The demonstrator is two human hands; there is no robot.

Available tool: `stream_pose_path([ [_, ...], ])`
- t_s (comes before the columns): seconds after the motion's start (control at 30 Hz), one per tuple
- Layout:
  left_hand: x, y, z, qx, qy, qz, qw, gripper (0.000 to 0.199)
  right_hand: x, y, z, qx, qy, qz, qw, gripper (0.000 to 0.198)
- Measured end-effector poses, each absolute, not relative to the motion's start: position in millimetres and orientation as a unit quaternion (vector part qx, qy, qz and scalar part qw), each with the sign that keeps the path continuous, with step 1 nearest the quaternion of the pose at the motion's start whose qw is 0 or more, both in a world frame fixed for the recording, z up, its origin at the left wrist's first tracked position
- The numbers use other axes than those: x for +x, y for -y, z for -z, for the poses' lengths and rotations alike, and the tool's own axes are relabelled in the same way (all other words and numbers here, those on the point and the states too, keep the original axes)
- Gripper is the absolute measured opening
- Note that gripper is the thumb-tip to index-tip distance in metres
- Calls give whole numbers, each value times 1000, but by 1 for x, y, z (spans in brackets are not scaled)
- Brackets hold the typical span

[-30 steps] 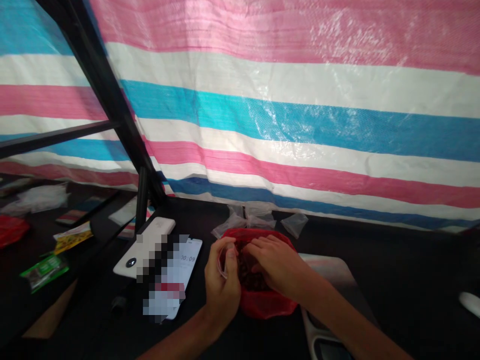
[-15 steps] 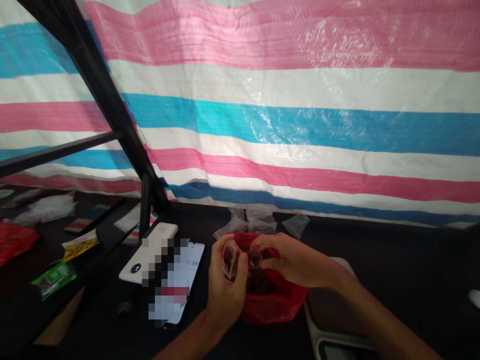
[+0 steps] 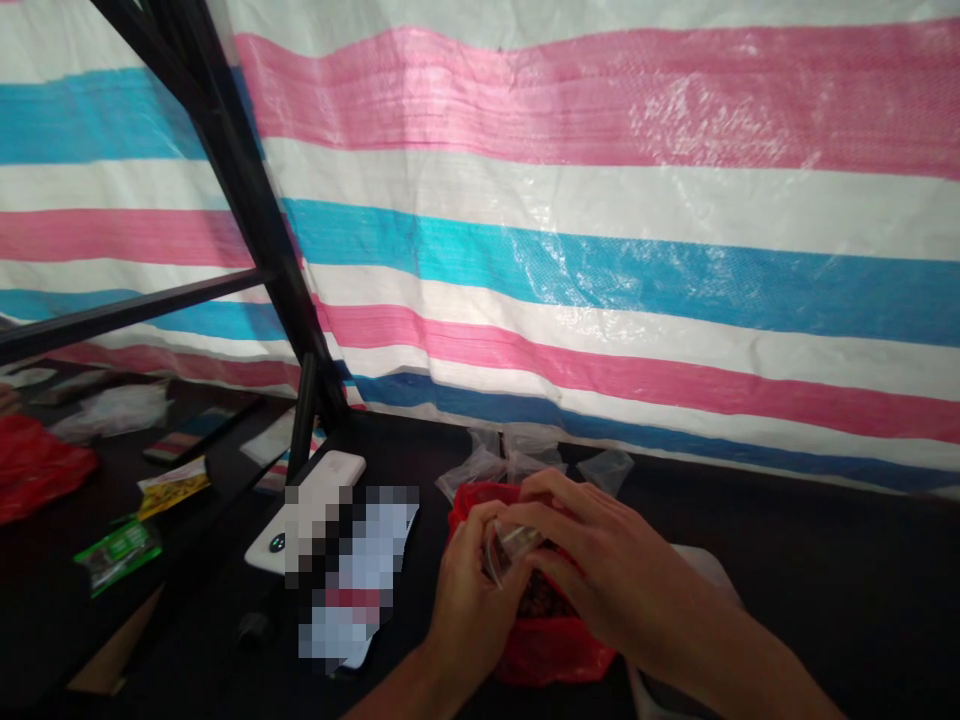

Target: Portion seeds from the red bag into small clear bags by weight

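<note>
Over the red bag (image 3: 555,655), the right hand (image 3: 600,565) has closed in on the left hand (image 3: 480,590), which clasps a small clear bag (image 3: 517,540) between them; handling seems centred there, the right's grip unclear.

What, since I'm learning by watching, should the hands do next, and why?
Probably steady the small clear plastic bag with the left hand: the right hand's fingers are at its mouth, and the open red plastic bag, holding small brown pieces, lies beneath, so any spill would likely land there.
</note>
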State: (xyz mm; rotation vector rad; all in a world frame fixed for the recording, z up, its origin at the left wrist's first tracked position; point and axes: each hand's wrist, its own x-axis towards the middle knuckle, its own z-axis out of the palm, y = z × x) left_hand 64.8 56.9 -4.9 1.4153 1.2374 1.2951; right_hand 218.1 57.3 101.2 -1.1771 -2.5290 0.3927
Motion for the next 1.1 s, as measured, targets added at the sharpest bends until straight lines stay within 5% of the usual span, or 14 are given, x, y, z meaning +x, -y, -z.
stream_pose_path([
  [0.33, 68, -57, 5, 567, -478, -548, 388, 14, 225, -67, -100, -450, 858, -104, 226, 34],
  [0.63, 60, -54, 4, 507, -470, -692, 209, 8, 204, -74, -64, -509, 850, -133, -9, 31],
  [1.1, 56, -59, 12, 506, -428, -727, 177, 8, 202, -79, -37, -420, 887, -189, 31, 31],
])
